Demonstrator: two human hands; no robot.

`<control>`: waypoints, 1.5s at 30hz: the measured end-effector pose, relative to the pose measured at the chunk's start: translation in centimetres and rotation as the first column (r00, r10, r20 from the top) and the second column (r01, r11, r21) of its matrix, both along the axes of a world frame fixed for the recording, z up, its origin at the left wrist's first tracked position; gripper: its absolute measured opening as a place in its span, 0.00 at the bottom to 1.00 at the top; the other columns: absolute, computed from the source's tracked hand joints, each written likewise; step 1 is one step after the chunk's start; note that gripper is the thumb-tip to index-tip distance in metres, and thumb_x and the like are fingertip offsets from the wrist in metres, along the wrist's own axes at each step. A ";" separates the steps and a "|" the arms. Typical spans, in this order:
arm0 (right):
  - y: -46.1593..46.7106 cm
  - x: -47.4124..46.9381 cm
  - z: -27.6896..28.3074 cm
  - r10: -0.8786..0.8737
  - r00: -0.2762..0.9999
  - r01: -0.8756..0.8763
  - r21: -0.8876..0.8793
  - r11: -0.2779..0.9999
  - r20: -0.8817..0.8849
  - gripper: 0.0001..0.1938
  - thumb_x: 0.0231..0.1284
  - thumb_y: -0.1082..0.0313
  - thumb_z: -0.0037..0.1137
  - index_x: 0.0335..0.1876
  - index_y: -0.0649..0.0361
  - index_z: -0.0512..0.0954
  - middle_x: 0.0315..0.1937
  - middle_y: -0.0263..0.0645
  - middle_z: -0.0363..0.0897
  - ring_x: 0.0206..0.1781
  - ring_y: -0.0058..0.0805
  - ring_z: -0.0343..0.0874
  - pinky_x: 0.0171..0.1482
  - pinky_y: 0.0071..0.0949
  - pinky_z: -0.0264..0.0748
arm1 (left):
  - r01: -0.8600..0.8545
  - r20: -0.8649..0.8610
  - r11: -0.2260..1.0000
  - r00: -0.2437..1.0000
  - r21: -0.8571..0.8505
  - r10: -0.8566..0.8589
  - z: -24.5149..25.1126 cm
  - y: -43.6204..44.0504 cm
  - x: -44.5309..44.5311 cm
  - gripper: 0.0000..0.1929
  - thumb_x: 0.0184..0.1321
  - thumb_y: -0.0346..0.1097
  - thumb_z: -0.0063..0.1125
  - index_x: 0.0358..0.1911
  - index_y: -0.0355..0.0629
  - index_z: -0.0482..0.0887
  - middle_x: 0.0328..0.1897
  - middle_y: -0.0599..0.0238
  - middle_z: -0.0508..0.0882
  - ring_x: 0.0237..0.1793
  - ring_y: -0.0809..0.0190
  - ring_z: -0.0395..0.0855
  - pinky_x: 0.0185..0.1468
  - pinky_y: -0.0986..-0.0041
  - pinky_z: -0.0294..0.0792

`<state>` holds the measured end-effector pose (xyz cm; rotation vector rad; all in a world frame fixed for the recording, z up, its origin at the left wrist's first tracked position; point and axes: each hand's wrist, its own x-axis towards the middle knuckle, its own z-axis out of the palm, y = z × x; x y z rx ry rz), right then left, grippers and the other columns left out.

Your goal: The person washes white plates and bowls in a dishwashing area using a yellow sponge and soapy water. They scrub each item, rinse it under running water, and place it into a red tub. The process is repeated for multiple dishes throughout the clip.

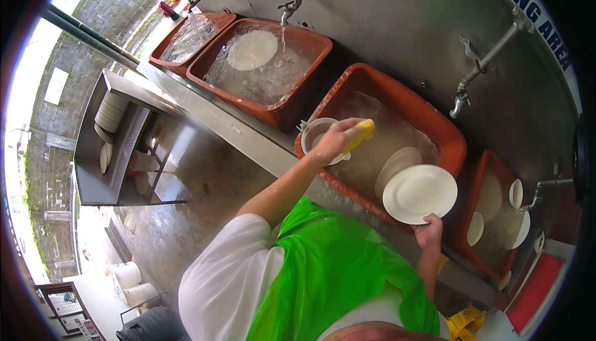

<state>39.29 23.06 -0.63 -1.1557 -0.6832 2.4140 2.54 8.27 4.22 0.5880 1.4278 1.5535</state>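
Note:
My left hand (pixel 342 138) grips a yellow sponge (pixel 359 136) above a small round white tub (pixel 311 129) at the near left corner of an orange-red plastic basin (pixel 454 143). A white plate (pixel 419 194) is tilted in my right hand (pixel 428 233), held by its lower rim over the basin's near right edge. Cloudy water fills the basin, and more plates (pixel 402 157) lie partly under it, just behind the held plate. The contents of the small tub are partly hidden by my left hand.
Two water-filled basins (pixel 293 103) stand to the left under running taps (pixel 289 8), one with a plate in it. Another basin (pixel 475 192) holding dishes is at the right. A tap (pixel 460 101) juts from the metal wall. Stacked plates (pixel 111 110) sit on a metal rack at the left.

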 end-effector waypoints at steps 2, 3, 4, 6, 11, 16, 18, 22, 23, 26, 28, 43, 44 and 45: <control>-1.6 -0.6 1.7 0.030 0.994 -0.031 -0.007 0.999 -0.102 0.33 0.51 0.76 0.43 0.69 0.73 0.65 0.63 0.52 0.75 0.64 0.51 0.79 0.64 0.52 0.80 | 0.069 -0.285 0.997 0.956 -0.037 -0.077 -0.7 2.7 2.7 0.19 0.72 0.35 0.56 0.63 0.34 0.80 0.58 0.57 0.86 0.55 0.63 0.84 0.59 0.70 0.75; -2.5 -1.2 2.4 0.049 0.987 -0.051 -0.011 0.999 -0.155 0.33 0.51 0.78 0.42 0.69 0.72 0.65 0.63 0.51 0.75 0.64 0.51 0.79 0.65 0.51 0.79 | 0.097 -0.496 0.995 0.862 -0.036 -0.102 -1.6 3.9 4.0 0.19 0.71 0.33 0.58 0.62 0.33 0.81 0.60 0.55 0.86 0.58 0.60 0.84 0.62 0.68 0.75; -3.7 -2.5 3.3 0.086 0.982 -0.086 0.004 0.996 -0.169 0.32 0.51 0.79 0.42 0.69 0.72 0.66 0.63 0.51 0.75 0.64 0.50 0.79 0.65 0.50 0.79 | 0.075 -0.679 0.994 0.734 0.084 0.002 -3.0 5.1 5.4 0.20 0.66 0.30 0.62 0.61 0.34 0.82 0.65 0.51 0.83 0.64 0.53 0.82 0.69 0.63 0.71; -5.6 -4.9 4.7 0.141 0.970 -0.136 0.039 0.990 -0.196 0.32 0.51 0.81 0.43 0.68 0.71 0.66 0.62 0.50 0.76 0.63 0.47 0.80 0.66 0.48 0.79 | 0.191 -0.824 0.968 0.566 0.161 0.025 -1.7 6.4 9.5 0.26 0.64 0.29 0.62 0.67 0.40 0.78 0.75 0.49 0.74 0.78 0.43 0.66 0.80 0.56 0.57; -1.6 -5.8 -0.2 -0.091 0.942 0.141 0.133 0.981 -0.323 0.35 0.49 0.82 0.44 0.71 0.66 0.64 0.62 0.47 0.74 0.63 0.44 0.79 0.64 0.46 0.82 | 0.682 -0.824 0.695 0.515 0.226 -0.237 -0.3 4.3 12.4 0.27 0.73 0.39 0.46 0.75 0.43 0.68 0.82 0.55 0.65 0.82 0.39 0.56 0.82 0.51 0.50; -4.1 -6.9 1.4 0.054 0.963 -0.013 0.153 0.988 -0.264 0.35 0.45 0.83 0.48 0.68 0.68 0.68 0.59 0.48 0.78 0.65 0.44 0.78 0.57 0.39 0.84 | -0.022 -0.978 1.000 0.207 0.015 0.020 -1.2 6.9 5.2 0.33 0.64 0.34 0.54 0.76 0.42 0.67 0.83 0.55 0.63 0.81 0.36 0.57 0.78 0.40 0.54; -5.8 -8.3 2.0 0.255 0.951 -0.223 0.187 0.957 -0.173 0.31 0.49 0.80 0.50 0.66 0.70 0.69 0.54 0.44 0.79 0.59 0.41 0.81 0.55 0.36 0.84 | 0.024 -0.944 0.998 0.325 0.064 0.053 0.5 7.3 7.7 0.31 0.68 0.34 0.49 0.76 0.41 0.66 0.84 0.54 0.60 0.83 0.38 0.52 0.81 0.43 0.49; -2.0 -9.0 -1.5 0.006 0.927 0.023 0.073 0.997 -0.376 0.26 0.55 0.77 0.46 0.63 0.68 0.72 0.54 0.42 0.78 0.59 0.38 0.81 0.62 0.36 0.80 | 0.668 -0.824 0.727 0.496 0.160 -0.274 -0.7 5.6 11.1 0.31 0.76 0.48 0.39 0.79 0.47 0.63 0.85 0.56 0.59 0.84 0.44 0.51 0.83 0.49 0.43; -0.3 -8.0 -4.0 -0.031 0.902 0.079 0.096 0.992 -0.431 0.27 0.53 0.79 0.45 0.64 0.69 0.71 0.56 0.43 0.78 0.60 0.39 0.80 0.65 0.39 0.79 | 0.600 -0.874 0.800 0.401 0.022 -0.276 0.1 4.7 10.6 0.31 0.73 0.45 0.47 0.78 0.49 0.65 0.85 0.58 0.59 0.84 0.45 0.52 0.83 0.49 0.47; -2.2 -8.2 2.3 -0.035 0.934 0.086 0.129 0.988 -0.355 0.31 0.49 0.80 0.46 0.66 0.70 0.69 0.61 0.46 0.77 0.61 0.42 0.80 0.68 0.44 0.75 | 0.065 -0.996 0.994 0.016 0.086 0.085 -2.6 5.0 4.9 0.32 0.62 0.35 0.61 0.73 0.47 0.73 0.81 0.58 0.67 0.78 0.44 0.65 0.76 0.50 0.62; -3.0 -7.1 2.7 0.053 0.958 -0.017 0.129 0.992 -0.283 0.33 0.47 0.81 0.47 0.67 0.70 0.69 0.62 0.47 0.76 0.61 0.43 0.80 0.69 0.44 0.74 | -0.183 -0.815 0.967 0.523 0.179 0.251 -0.9 6.0 1.4 0.23 0.72 0.35 0.54 0.68 0.39 0.77 0.69 0.45 0.79 0.64 0.44 0.81 0.68 0.61 0.72; 0.2 -15.6 -0.8 0.027 0.925 0.163 0.460 0.873 -0.378 0.23 0.71 0.63 0.63 0.67 0.58 0.70 0.60 0.35 0.78 0.61 0.29 0.78 0.63 0.34 0.77 | 0.158 0.298 0.912 0.912 0.379 -0.282 -2.4 2.8 9.8 0.25 0.78 0.43 0.46 0.73 0.39 0.70 0.61 0.62 0.83 0.59 0.63 0.82 0.62 0.68 0.74; 1.2 -15.5 -1.5 0.026 0.901 0.177 0.421 0.889 -0.434 0.24 0.70 0.61 0.64 0.67 0.57 0.71 0.60 0.35 0.78 0.61 0.29 0.79 0.62 0.35 0.78 | 0.166 0.187 0.920 0.952 0.356 -0.244 -3.2 3.2 9.9 0.25 0.78 0.43 0.46 0.73 0.39 0.70 0.61 0.62 0.83 0.59 0.63 0.81 0.63 0.69 0.74; 2.4 -15.1 -2.0 0.027 0.872 0.178 0.369 0.912 -0.488 0.24 0.70 0.60 0.65 0.66 0.57 0.71 0.59 0.35 0.79 0.60 0.30 0.80 0.62 0.35 0.79 | 0.140 0.164 0.913 0.962 0.383 -0.217 -2.4 3.7 10.2 0.25 0.79 0.43 0.45 0.74 0.39 0.70 0.61 0.63 0.82 0.59 0.64 0.81 0.63 0.69 0.73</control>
